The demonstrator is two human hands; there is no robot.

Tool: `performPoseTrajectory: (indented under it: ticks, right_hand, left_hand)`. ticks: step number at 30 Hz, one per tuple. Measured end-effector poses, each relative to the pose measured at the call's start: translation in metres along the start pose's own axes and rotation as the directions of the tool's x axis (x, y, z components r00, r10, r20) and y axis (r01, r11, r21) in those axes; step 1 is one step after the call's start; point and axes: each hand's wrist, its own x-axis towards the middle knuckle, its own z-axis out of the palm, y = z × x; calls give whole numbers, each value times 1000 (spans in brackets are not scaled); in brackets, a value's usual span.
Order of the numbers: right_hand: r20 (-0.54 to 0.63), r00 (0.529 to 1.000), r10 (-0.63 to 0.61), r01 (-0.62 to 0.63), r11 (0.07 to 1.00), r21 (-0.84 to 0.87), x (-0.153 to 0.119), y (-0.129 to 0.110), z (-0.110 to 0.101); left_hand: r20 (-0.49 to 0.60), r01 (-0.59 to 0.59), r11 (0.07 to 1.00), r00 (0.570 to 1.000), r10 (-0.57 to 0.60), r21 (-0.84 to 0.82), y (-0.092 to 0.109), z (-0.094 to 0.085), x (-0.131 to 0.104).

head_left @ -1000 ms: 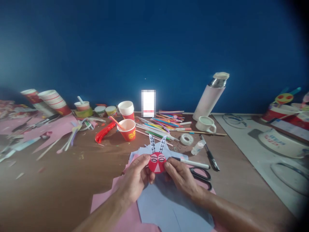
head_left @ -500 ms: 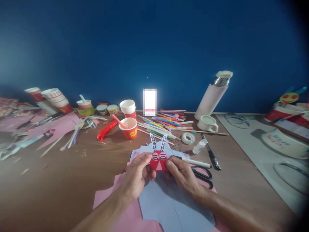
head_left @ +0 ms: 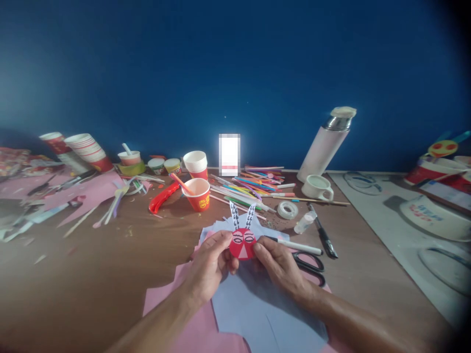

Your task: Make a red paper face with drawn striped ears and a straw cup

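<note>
A round red paper face [head_left: 243,244] is held upright between my two hands, above a stack of paper. It has drawn eyes, a pale triangle nose and two white strips with black marks standing up like ears. My left hand [head_left: 211,262] pinches its left edge between thumb and fingers. At the opposite edge, my right hand [head_left: 278,262] grips it with the thumb in front; some fingers are hidden behind. Light blue paper [head_left: 253,309] lies beneath, over pink paper [head_left: 162,294]. Beside my right hand are black-handled scissors [head_left: 311,262] and a white marker [head_left: 300,246].
Behind the hands stand a red paper cup [head_left: 197,198], a red curved tool [head_left: 162,198], loose colored sticks [head_left: 253,186] and a tape roll [head_left: 287,210]. Further right are a glue bottle [head_left: 304,223], a craft knife [head_left: 324,235], a mug [head_left: 317,188] and a thermos [head_left: 326,147]. Paper scraps [head_left: 88,196] litter the left.
The view has shifted very slightly. Both hands keep the same hold on the red paper face, with no other visible movement.
</note>
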Motion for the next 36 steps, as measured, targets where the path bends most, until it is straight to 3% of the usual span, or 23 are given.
performPoseTrajectory:
  ticks: [22, 36]
  right_hand:
    - [4, 1000, 1, -1, 1000, -6, -1, -1, 1]
    - [1, 999, -33, 33, 999, -33, 1, -3, -2]
  left_hand:
    - [-33, 7, 1000, 999, -6, 19, 3, 1, 0]
    - [8, -24, 998, 1000, 23, 56, 1, -2, 2]
